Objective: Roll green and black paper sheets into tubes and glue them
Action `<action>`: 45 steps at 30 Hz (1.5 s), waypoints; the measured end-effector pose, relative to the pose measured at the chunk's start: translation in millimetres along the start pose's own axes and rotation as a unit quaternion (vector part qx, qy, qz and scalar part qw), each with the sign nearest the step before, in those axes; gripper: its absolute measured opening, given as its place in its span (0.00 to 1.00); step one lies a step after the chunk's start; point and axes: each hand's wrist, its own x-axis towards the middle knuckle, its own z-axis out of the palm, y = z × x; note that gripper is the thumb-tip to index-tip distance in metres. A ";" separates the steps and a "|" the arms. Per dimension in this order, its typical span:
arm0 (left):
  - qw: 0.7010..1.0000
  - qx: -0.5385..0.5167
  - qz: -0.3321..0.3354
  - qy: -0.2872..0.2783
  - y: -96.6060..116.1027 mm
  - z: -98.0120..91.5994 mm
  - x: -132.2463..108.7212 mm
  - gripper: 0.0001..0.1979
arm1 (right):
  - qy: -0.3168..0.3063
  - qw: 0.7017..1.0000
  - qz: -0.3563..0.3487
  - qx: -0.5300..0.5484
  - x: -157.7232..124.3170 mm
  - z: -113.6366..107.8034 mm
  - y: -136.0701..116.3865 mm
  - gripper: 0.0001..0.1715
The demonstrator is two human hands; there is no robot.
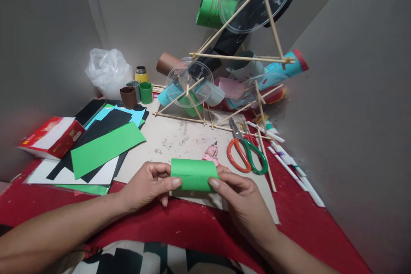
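Note:
A green paper tube (194,170) is held level between my two hands, above the front part of the cardboard sheet. My left hand (149,186) pinches its left end, with the thumb on the near face and fingers behind or inside. At the right end my right hand (240,195) grips it the same way, the thumb pressed on the front. Just beyond the tube lies a pink glue gun (212,153), its nozzle pointing away. Scissors with one orange and one green handle (239,156) rest to the right of it.
Stick frames with clear plastic discs (189,82) and paper tubes stand at the back, rising high on the right. Coloured paper sheets (107,150) and a red box (53,137) lie left. Small paper cups (128,96) and a plastic bag (109,72) stand behind them.

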 end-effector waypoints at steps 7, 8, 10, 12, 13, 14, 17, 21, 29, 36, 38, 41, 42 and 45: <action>1.000 -0.010 0.001 0.010 -1.7 -0.2 1.2 0.17 | 0.008 1.000 0.005 0.026 0.8 1.7 -0.6 0.10; 1.000 -0.014 0.000 0.002 -2.0 0.4 1.1 0.17 | 0.005 1.000 0.006 0.025 0.6 2.9 -1.5 0.10; 1.000 -0.018 -0.005 -0.007 -2.1 2.1 0.7 0.16 | 0.004 1.000 0.009 0.018 0.0 5.5 -3.4 0.10; 1.000 -0.025 -0.014 0.001 -2.1 4.1 0.2 0.15 | -0.003 1.000 0.010 -0.002 -0.7 7.9 -5.0 0.11; 0.999 -0.036 -0.015 0.008 -2.2 4.8 0.1 0.14 | -0.009 1.000 0.010 -0.015 -1.0 8.8 -5.6 0.11; 0.998 -0.054 -0.014 0.011 -2.5 5.3 0.2 0.14 | -0.017 0.999 0.010 -0.027 -1.3 9.5 -6.1 0.12; 0.994 -0.109 -0.004 0.000 -4.7 5.2 0.9 0.12 | -0.032 0.998 0.008 -0.051 -1.4 10.7 -6.9 0.12; 0.994 -0.113 -0.001 -0.006 -8.0 5.2 2.1 0.12 | -0.048 0.998 0.017 -0.046 -0.8 12.3 -8.6 0.09; 0.996 -0.085 0.003 -0.013 -3.5 7.8 0.2 0.14 | -0.030 0.998 0.058 0.010 -0.2 8.4 -7.0 0.07; 0.993 -0.038 0.067 0.089 6.8 -7.3 1.7 0.15 | 0.052 0.969 0.117 0.209 12.0 -6.0 -12.8 0.09; 0.989 -0.009 0.096 0.116 7.0 -8.4 0.6 0.12 | 0.058 0.961 0.130 0.238 15.4 -7.9 -14.8 0.11; 0.975 0.067 0.155 0.144 2.9 -7.1 -3.3 0.09 | 0.054 0.952 0.146 0.265 17.6 -8.9 -13.5 0.13; 0.969 0.093 0.176 0.147 0.9 -6.1 -4.7 0.09 | 0.052 0.949 0.153 0.273 17.6 -8.7 -12.3 0.13; 0.943 0.152 0.261 0.140 -4.4 -2.6 -7.9 0.10 | 0.036 0.937 0.174 0.301 16.8 -7.2 -9.0 0.11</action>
